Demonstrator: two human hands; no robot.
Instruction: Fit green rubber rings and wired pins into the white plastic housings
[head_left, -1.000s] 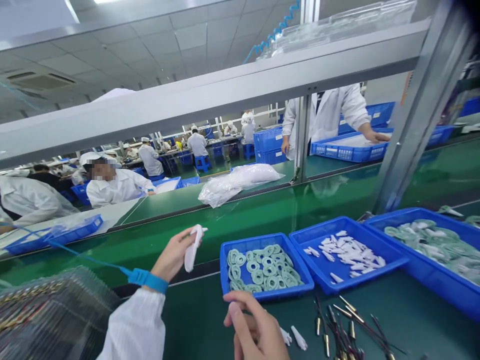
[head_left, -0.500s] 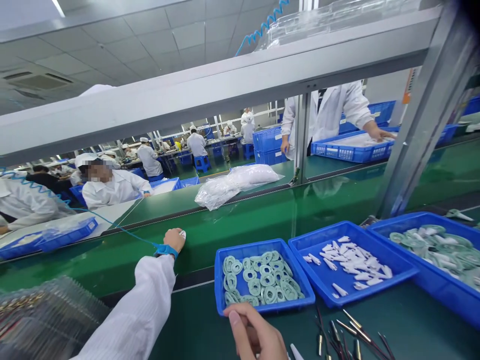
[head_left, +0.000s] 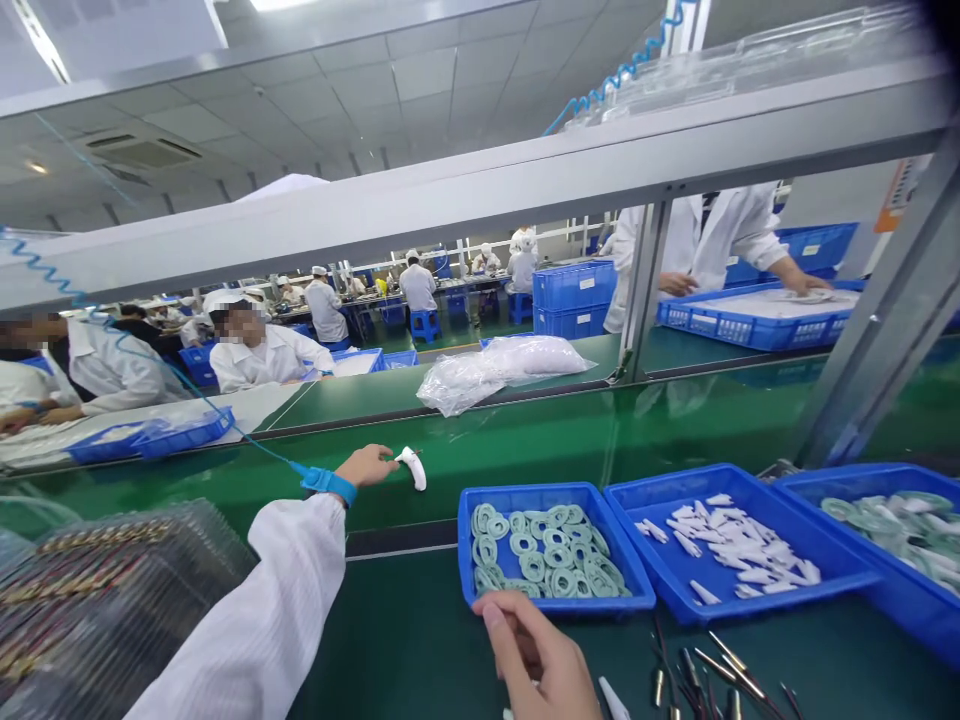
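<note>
Head view, and the left hand [head_left: 367,466] is stretched far out over the green belt [head_left: 517,450], palm down, fingers loosened rather than wrapped around anything. The white curved piece [head_left: 414,470] lies on the belt right at those fingertips, its narrow tip towards them; whether a fingertip brushes that tip, I can't tell. Down at the near side, the right hand [head_left: 536,650] is curled, thumb and forefinger close together, and what, if anything, sits between them is hidden.

Now, the risks! That piece is bowed, so I'd judge a careless flick of the fingers could spin it or send it towards the belt's dark edge. The blue wrist strap [head_left: 330,484] has a cord [head_left: 289,463] trailing back across the belt; a sudden pull might drag that across whatever lies there. And look at the white sleeve [head_left: 289,570], running close by the stack of clear trays [head_left: 135,600]: a wide elbow could knock it.

On the other side, the right hand is just in front of the blue tray [head_left: 466,570] of green rings [head_left: 487,578], so a bump could jolt them. Beside that same hand lies a loose white cone [head_left: 613,698], near the brass-tipped wires [head_left: 727,650], and a stray knuckle could push it in among them
</note>
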